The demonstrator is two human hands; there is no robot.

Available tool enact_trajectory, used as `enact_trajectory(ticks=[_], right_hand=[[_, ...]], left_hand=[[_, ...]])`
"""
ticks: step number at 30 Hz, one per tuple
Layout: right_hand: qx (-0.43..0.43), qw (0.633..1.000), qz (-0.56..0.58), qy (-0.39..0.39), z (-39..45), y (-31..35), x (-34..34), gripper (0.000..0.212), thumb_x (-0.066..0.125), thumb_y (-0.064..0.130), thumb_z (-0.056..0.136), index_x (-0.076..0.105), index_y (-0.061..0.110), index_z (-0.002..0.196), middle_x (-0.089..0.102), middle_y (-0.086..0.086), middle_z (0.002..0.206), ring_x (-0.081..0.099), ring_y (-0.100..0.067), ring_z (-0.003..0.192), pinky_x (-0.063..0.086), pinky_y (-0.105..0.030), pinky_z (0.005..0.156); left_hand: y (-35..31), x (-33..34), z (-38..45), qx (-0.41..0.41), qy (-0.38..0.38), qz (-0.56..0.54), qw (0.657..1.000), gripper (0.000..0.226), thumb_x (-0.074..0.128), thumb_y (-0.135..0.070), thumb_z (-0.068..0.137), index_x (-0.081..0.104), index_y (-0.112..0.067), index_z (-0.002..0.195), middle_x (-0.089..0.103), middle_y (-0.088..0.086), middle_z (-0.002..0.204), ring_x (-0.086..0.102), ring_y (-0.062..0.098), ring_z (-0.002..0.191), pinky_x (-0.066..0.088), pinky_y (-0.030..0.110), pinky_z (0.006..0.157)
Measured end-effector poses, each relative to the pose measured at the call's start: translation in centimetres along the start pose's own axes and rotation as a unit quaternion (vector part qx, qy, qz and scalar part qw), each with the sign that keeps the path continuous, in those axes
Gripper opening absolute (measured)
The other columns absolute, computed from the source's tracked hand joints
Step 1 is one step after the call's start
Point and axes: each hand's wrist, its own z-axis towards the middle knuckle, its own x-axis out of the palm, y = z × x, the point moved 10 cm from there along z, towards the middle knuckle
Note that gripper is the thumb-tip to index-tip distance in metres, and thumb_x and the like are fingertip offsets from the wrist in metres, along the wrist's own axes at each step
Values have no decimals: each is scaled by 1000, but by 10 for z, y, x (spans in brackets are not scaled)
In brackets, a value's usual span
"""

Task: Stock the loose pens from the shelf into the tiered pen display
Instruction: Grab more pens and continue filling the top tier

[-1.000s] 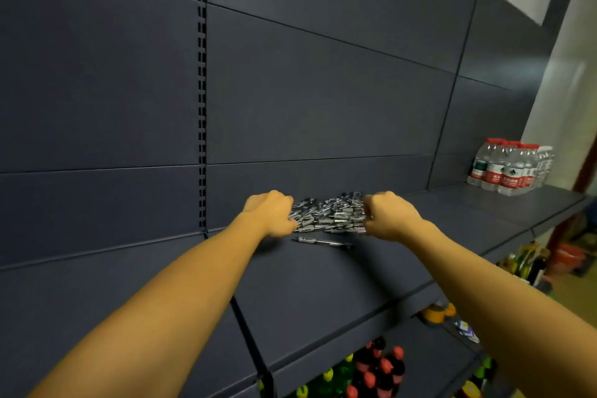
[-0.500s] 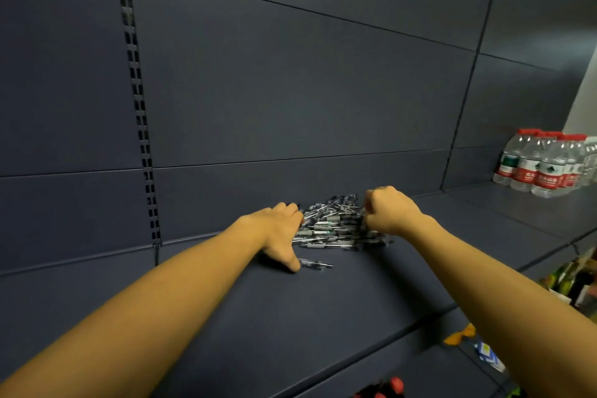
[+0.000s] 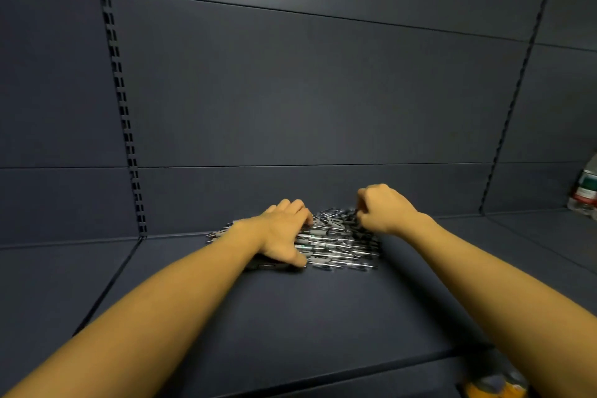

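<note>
On the far left a strip of slots (image 3: 121, 100) runs up the dark back wall (image 3: 290, 90). Below it is the shelf (image 3: 290, 316), wide and dark.

I think this is the very first step: gathering up pens. No pen has gone into the display yet, as far as I can see, and the tiered pen display is not in view at all.

The left hand (image 3: 281, 236) lies on the left side of the pile of pens (image 3: 339, 242). Its fingers are stretched out fairly flat over the pens, and the thumb points along the front edge of the pile. It presses or rakes at the pens and does not look wrapped round any one of them.

The pile sits near the back of the shelf, close to the wall, between the two hands. The pens lie mostly sideways, all mixed up, some on top of others.

The right hand (image 3: 384, 208) is at the back right corner of the pile. Its fingers are curled in tight like a fist, and it seems to pinch some pens, though I cannot see how many.

Next, I would guess, the hands need to squeeze a bunch together, lift it, and carry it to the display. The pens are thin and smooth, so some may slip out and roll.

At the far right edge stand a few water bottles (image 3: 586, 190).
</note>
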Motion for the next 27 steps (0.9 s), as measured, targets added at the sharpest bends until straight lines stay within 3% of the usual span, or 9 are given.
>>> enact_trajectory(ticks=[4, 11, 14, 19, 23, 27], right_hand=[[-10, 1000, 11, 6, 1, -7, 5, 7, 57, 20, 88, 52, 16, 84, 53, -5, 93, 57, -29, 88, 50, -37, 71], [2, 1000, 29, 0, 3, -23, 3, 23, 59, 19, 86, 42, 23, 71, 53, -4, 91, 56, -28, 84, 47, -35, 69], [5, 999, 38, 4, 3, -25, 7, 17, 58, 18, 87, 47, 21, 74, 55, -3, 90, 58, -28, 85, 47, -34, 68], [4, 999, 49, 10, -1, -25, 14, 2, 56, 17, 85, 58, 17, 84, 61, -5, 93, 60, -28, 85, 50, -34, 69], [9, 998, 58, 14, -6, -25, 14, 7, 57, 16, 85, 55, 20, 78, 61, -4, 91, 61, -28, 85, 51, -35, 68], [12, 998, 65, 10, -9, -26, 6, 7, 57, 16, 84, 56, 21, 78, 61, -4, 91, 62, -28, 86, 52, -35, 70]], left_hand=[[-33, 6, 15, 35, 9, 36, 999, 76, 79, -50, 70, 48, -17, 132, 45, -2, 123, 44, 18, 107, 43, 37, 97], [-40, 18, 31, 27, 52, 92, 994, 66, 81, -41, 69, 54, -15, 123, 51, 2, 122, 52, 24, 107, 46, 37, 96], [-40, 26, 34, 18, 67, 72, 995, 53, 80, -36, 70, 55, -13, 111, 55, 5, 113, 55, 26, 102, 53, 41, 91], [-32, 38, 34, -4, 110, 75, 991, 37, 70, -35, 83, 44, -18, 102, 54, 8, 111, 51, 29, 106, 49, 44, 94], [-41, 40, 31, 14, 114, 63, 991, 23, 64, -22, 88, 48, -10, 100, 54, 10, 100, 51, 29, 93, 43, 37, 77], [-42, 32, 32, 30, 75, 70, 994, 24, 61, -20, 90, 50, -4, 103, 58, 15, 103, 54, 33, 94, 47, 41, 88]])
